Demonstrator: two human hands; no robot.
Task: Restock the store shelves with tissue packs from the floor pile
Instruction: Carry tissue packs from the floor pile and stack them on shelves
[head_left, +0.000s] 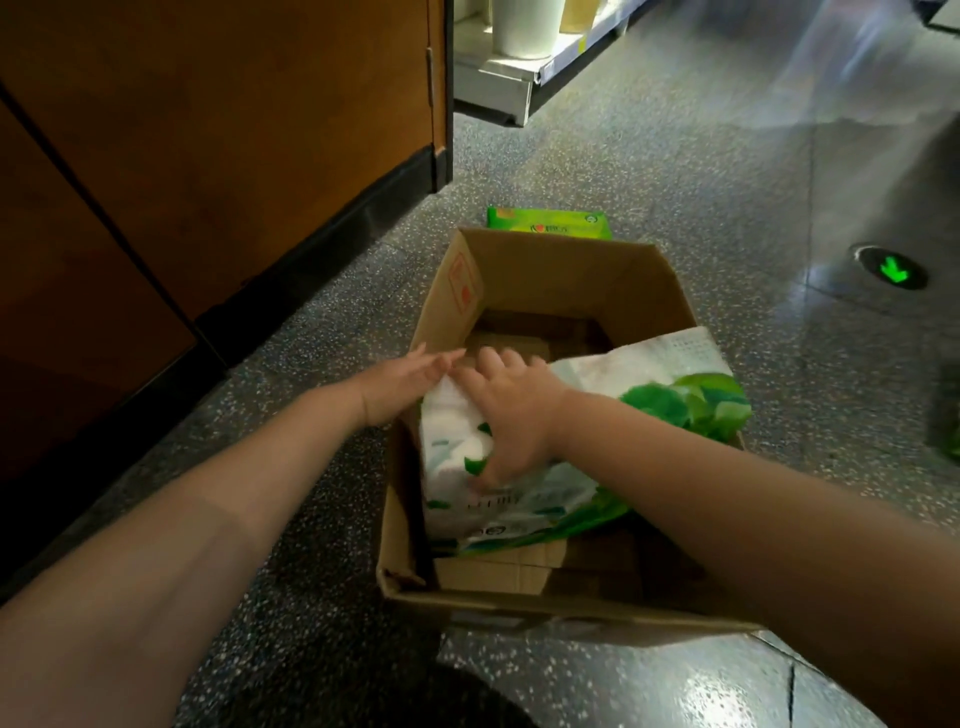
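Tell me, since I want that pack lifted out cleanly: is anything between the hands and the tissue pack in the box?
Nothing visible. The right hand already grips the tissue pack; the left hand reaches its left end over the cardboard box wall.

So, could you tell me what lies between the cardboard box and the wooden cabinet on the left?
In the head view, only bare speckled floor lies between the cardboard box and the wooden cabinet; the left hand reaches over its near end.

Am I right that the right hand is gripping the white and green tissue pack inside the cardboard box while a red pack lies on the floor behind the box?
Not quite: the pack on the floor behind the cardboard box is green, not red, as the head view shows. The right hand does grip the white and green tissue pack inside it.
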